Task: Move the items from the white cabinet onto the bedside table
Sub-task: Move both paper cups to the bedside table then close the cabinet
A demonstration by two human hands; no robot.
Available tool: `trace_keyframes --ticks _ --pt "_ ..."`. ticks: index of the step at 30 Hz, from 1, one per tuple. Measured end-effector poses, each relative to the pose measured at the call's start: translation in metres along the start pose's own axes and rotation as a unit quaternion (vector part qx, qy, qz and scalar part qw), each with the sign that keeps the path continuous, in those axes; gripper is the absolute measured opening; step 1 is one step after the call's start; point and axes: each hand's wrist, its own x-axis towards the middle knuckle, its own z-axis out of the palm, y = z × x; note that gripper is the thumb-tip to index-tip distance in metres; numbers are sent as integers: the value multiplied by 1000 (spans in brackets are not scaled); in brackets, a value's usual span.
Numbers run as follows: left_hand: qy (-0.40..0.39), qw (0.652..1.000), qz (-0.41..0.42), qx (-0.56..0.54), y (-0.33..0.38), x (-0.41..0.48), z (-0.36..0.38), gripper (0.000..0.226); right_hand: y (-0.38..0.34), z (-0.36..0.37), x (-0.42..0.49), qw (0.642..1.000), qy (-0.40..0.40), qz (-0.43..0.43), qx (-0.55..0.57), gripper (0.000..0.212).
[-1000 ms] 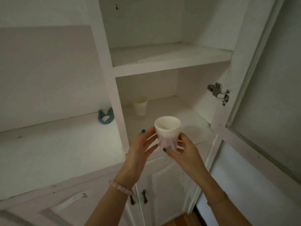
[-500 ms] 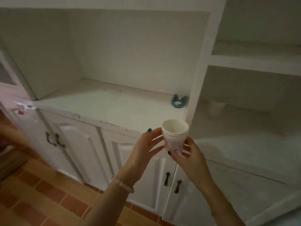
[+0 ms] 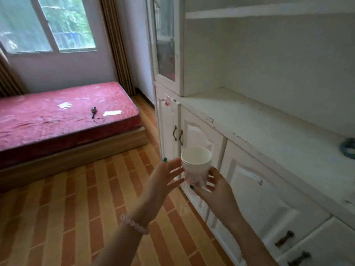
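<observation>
We see the white cabinet (image 3: 249,120) on our right and a red bed (image 3: 57,121) beyond. Of our hands, the right hand (image 3: 217,191) grips an upright paper cup (image 3: 196,166) low down, in the air before the cabinet doors; the left hand (image 3: 163,181) is spread wide just beside it.

White cup (image 3: 196,166), faint print low down; white cabinet (image 3: 249,120); red mattress (image 3: 57,120); orange brick-pattern floor (image 3: 76,208); pink bead bracelet (image 3: 134,224).

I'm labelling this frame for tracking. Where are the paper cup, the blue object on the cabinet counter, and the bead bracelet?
paper cup (image 3: 196,168): head view, white side wall below the rim.
blue object (image 3: 345,150): head view, its left curve.
bead bracelet (image 3: 134,225): head view, middle beads of the strand.
</observation>
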Motion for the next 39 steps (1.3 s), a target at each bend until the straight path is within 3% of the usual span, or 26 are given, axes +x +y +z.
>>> trace_keyframes --ticks 7,13,17,21,39 --pt "104 993 47 0 42 -20 -121 41 -41 128 25 993 -108 -50 -14 48" --pt "176 981 86 -10 87 -43 -243 42 -90 256 30 977 -180 -115 -18 56" --pt "221 968 119 11 111 -66 -306 41 -118 328 28 960 -228 -158 -31 46" --pt "274 951 142 -23 125 -80 -359 44 -137 388 30 943 -274 -188 -29 55" --pt "462 876 131 -35 194 -8 -568 45 -192 656 148 855 -485 -179 46 52"
